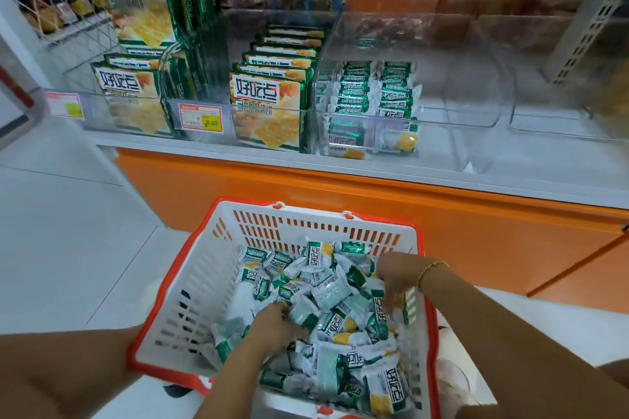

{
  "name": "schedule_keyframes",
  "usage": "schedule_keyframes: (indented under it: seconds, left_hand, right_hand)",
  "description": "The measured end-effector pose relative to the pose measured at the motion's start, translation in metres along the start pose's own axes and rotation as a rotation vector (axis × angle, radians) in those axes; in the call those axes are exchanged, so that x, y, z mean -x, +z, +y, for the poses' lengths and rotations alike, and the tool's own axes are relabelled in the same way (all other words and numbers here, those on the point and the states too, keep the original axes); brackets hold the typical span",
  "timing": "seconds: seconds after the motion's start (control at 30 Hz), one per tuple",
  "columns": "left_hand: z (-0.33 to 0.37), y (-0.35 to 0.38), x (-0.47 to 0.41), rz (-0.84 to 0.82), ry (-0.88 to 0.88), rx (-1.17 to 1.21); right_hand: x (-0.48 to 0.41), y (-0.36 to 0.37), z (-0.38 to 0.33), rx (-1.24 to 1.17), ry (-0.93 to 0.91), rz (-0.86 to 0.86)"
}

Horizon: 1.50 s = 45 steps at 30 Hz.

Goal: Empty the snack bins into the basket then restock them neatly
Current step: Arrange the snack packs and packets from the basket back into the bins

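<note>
My left hand [272, 325] curls round a snack packet [301, 313] in the basket [190, 282]. My right hand [396, 277] digs in too, blurred; hold unclear.

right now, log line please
left hand grips green-white snack packets; right hand among them; white orange-rimmed basket loaded; clear plastic bin part-filled

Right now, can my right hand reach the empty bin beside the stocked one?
Probably yes. The right hand is down among the packets in the basket, and the empty bin stands open above, with nothing between.
</note>
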State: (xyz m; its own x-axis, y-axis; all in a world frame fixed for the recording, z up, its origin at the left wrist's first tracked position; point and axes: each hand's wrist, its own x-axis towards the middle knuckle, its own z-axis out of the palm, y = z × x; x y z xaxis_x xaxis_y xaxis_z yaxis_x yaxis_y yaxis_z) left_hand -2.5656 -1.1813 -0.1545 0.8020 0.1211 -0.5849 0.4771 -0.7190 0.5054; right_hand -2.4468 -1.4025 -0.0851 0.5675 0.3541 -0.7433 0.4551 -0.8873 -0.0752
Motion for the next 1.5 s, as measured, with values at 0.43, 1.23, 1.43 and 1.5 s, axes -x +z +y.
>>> schedule_keyframes:
  seconds: [0.43,1.23,1.43,1.5]
  left_hand:
    - [0.085,-0.101,0.048,-0.301,0.194,1.507]
    - [0.205,-0.113,0.080,0.111,0.310,1.864]
    - [0.210,-0.114,0.075,0.215,0.475,1.401]
    - [0.220,-0.130,0.075,0.285,0.612,1.172]
  right_hand:
    - [0.100,-0.147,-0.011,-0.102,-0.250,0.190]
    - [0.141,-0.152,-0.014,-1.061,-0.418,0.518]
    - [0.146,-0.164,-0.008,-0.734,-0.362,0.728]
    - [0.152,-0.175,-0.003,-0.756,-0.379,0.648]
